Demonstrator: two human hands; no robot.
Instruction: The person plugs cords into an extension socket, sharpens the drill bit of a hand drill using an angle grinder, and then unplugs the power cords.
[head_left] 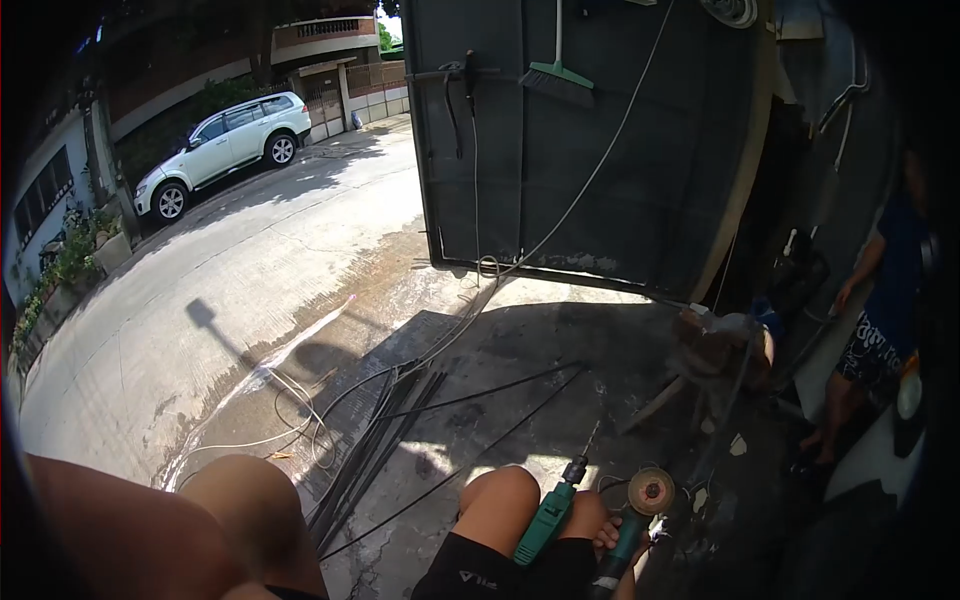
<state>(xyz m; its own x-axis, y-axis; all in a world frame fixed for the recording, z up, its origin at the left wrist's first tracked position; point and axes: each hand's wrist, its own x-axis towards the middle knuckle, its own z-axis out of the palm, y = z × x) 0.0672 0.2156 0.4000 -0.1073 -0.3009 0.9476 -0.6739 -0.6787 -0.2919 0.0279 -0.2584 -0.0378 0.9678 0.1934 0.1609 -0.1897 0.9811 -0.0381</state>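
Note:
My right hand (607, 535) is wrapped round the green body of an angle grinder (628, 537), its worn round disc (651, 491) facing up. Left of it, a green drill (547, 524) with a long bit rests across the lap, over black shorts (470, 578) and bare knees (508, 497). No part of my left hand shows.
Bare limbs (240, 500) fill the lower left; whose is unclear. Dark metal bars (375, 450) and cables lie on the concrete. A dark gate (600, 150) holds a green broom (560, 75). A person in blue (893, 265) stands right; a white car (228, 138) is parked beyond.

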